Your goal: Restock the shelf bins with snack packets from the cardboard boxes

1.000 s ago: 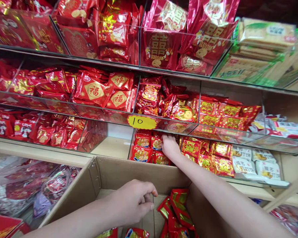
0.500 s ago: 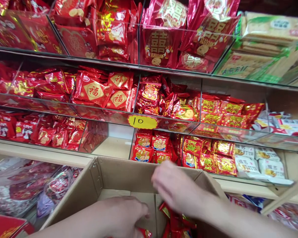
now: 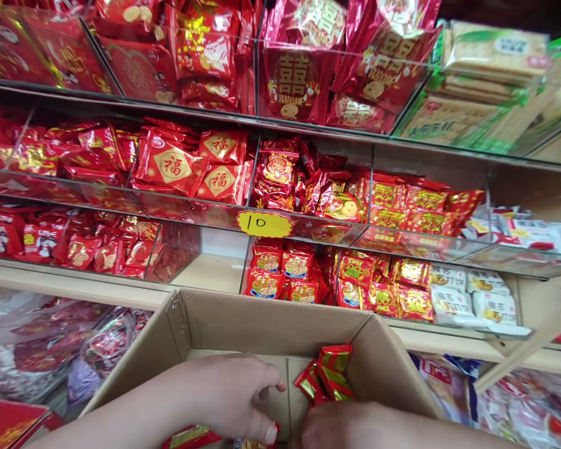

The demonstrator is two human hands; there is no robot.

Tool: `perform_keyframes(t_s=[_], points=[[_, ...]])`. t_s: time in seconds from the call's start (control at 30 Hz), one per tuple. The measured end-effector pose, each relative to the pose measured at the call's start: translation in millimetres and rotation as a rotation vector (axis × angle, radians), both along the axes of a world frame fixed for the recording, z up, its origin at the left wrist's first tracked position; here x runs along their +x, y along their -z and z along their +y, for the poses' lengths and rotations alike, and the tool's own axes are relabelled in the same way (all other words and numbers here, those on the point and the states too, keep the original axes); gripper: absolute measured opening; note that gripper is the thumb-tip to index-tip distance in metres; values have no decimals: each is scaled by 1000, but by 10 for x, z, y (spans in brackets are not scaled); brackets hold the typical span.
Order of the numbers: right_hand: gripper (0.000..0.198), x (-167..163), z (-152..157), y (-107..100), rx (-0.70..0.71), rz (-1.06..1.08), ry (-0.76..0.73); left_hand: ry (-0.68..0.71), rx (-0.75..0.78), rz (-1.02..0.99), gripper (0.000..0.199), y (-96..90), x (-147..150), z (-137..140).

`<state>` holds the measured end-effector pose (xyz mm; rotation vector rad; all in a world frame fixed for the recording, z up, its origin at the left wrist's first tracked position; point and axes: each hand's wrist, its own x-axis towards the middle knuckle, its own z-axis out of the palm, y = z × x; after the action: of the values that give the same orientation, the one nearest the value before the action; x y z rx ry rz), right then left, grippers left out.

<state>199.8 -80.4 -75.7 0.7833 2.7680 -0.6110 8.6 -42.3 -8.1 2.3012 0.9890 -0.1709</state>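
Note:
Inside an open cardboard box point(image 3: 243, 321) I have both hands. My left hand point(image 3: 236, 390) is over the left middle of the box, thumb and fingers apart, and a red snack packet point(image 3: 275, 430) shows partly just by the thumb. Another red packet point(image 3: 191, 434) lies below the left wrist. My right hand point(image 3: 336, 424) is low in the box on the right, its fingers hidden and dark at the frame's bottom. Directly beyond it, several small red and gold packets point(image 3: 327, 374) lie against the box's right side.
Behind the box rise shelves with clear dividers, filled with red packets point(image 3: 171, 165), white packets point(image 3: 493, 305) and green-edged crackers point(image 3: 490, 50). A yellow price tag point(image 3: 265, 223) reads 10. Plastic-bagged goods point(image 3: 28, 355) lie left; more bags point(image 3: 518, 399) are at right.
My right hand has dropped from the box's far rim down into the box, uncovering the red and gold packets there. My left hand stays near its place, fingers more spread. The view has shifted slightly.

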Motion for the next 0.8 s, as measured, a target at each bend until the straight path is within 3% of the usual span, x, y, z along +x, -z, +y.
perform_keyframes(t_s=[0.13,0.23,0.33,0.43,0.63,0.8], points=[[23,35,112,-612,16,370,448,-84,-138,-361,53,-82,43,113],[22,9,315,-814,-103,729,627,-291,-262,-733,41,-168,112,198],[21,-88,527,-816,-269,1073,647,-530,-339,-1071,30,-216,157,263],[22,-226,654,-698,-228,1280,729,-629,-320,-1200,26,-192,161,311],[33,-282,647,-494,10,1283,891,-615,-246,-1204,33,-130,185,325],[36,-213,592,-496,-9,1294,932,-558,-125,-1195,36,-85,219,286]])
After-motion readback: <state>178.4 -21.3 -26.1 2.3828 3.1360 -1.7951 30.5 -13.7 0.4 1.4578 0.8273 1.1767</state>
